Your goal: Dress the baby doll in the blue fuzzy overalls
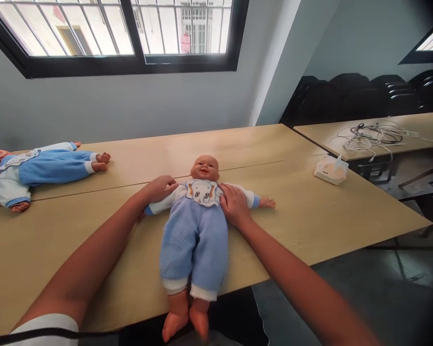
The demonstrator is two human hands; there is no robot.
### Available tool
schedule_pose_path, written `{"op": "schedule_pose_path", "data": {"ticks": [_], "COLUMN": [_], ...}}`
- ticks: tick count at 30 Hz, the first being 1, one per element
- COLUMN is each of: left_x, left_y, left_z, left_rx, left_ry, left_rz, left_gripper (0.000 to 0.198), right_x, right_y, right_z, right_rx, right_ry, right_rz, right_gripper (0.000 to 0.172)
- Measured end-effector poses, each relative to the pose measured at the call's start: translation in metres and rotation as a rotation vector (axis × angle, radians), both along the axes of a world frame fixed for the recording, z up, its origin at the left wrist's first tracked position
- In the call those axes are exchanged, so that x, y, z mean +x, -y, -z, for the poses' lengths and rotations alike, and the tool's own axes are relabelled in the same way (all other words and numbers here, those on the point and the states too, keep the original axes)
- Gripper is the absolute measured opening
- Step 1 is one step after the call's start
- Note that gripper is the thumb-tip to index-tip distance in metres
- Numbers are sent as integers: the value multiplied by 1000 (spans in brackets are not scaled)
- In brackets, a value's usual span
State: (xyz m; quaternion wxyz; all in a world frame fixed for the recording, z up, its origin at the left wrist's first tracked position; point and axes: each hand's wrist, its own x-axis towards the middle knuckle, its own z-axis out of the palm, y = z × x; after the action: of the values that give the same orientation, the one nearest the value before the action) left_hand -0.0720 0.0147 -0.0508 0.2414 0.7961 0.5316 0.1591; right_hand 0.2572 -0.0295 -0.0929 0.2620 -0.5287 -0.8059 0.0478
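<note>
A baby doll [202, 226] in blue fleece trousers, with white sleeves and an elephant-face bib, lies on its back on the wooden table [296, 221]. Its head points toward the window, and its bare feet hang past the near edge. My left hand [161, 188] is closed over the sleeve at the doll's upper arm on the left, with part of its fingers hidden. On the other side, my right hand [234, 202] grips the doll by the shoulder beside the bib. The doll's arms stretch out sideways.
A second, similarly dressed doll [57, 166] lies at the far left. A tissue box [331, 169] stands near the table's right edge. Tangled cables [377, 136] lie on another table, with stacked black chairs [364, 93] behind. A barred window [180, 29] is above.
</note>
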Motion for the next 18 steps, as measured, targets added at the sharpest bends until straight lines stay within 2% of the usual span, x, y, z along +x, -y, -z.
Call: {"op": "schedule_pose_path", "data": {"ticks": [3,5,6,8,10,13,16,18], "left_x": [4,9,12,19,27,41,55,63], "left_y": [39,79,102,150,196,247,272,276], "left_z": [-4,-4,-4,0,8,25,38,42], "left_rx": [329,544,588,560,476,380,372,397], "left_ry": [27,71,96,135,152,116,53,15], "left_rz": [-129,-119,-84,-17,26,5,-98,-172], "left_gripper": [30,19,12,6,6,5,8,10], "right_x": [-2,-4,-4,-2,0,1,-8,-16], "right_y": [-25,-41,-46,-43,-22,41,107,135], "right_z": [3,5,6,2,-7,-27,-42,-48], "right_rx": [21,57,82,148,234,306,175,121], "right_ry": [-5,-59,-99,-189,-280,-362,-295,-217], "right_rz": [-49,-64,-63,-57,-70,-198,-468,-587], "right_gripper": [48,46,44,40,35,24,16,13]}}
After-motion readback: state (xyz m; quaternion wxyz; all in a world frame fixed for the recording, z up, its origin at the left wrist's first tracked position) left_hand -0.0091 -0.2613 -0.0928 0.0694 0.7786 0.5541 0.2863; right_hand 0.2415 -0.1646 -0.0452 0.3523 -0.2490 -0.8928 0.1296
